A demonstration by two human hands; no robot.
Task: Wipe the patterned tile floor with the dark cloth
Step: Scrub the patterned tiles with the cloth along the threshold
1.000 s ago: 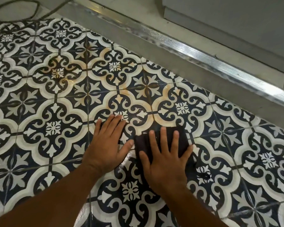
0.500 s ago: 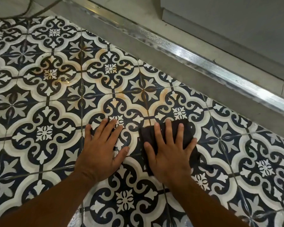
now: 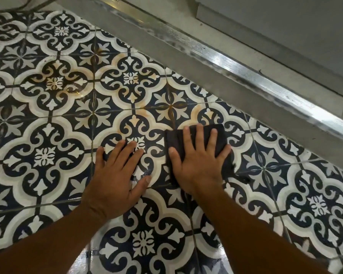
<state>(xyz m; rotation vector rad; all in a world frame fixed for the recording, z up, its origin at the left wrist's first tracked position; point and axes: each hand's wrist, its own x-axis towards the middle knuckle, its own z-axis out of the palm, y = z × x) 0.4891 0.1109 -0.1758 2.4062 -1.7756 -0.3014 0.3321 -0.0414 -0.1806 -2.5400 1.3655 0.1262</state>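
The floor is navy and white patterned tile, with orange-brown stains on several tiles ahead of my hands. A dark folded cloth lies flat on the tiles right of centre. My right hand presses down on it with fingers spread; the cloth shows past my fingertips and at both sides. My left hand rests palm down on bare tile just left of the cloth, fingers apart, holding nothing. The tiles near my wrists look wet and shiny.
A ribbed metal threshold strip runs diagonally from top centre to the right edge, bordered by a grey concrete band. Beyond it stands a grey panel. A dark cord lies at the top left.
My right hand has pushed the cloth forward, away from me, toward the stained tiles and the threshold. My left hand stays planted on the same tile.
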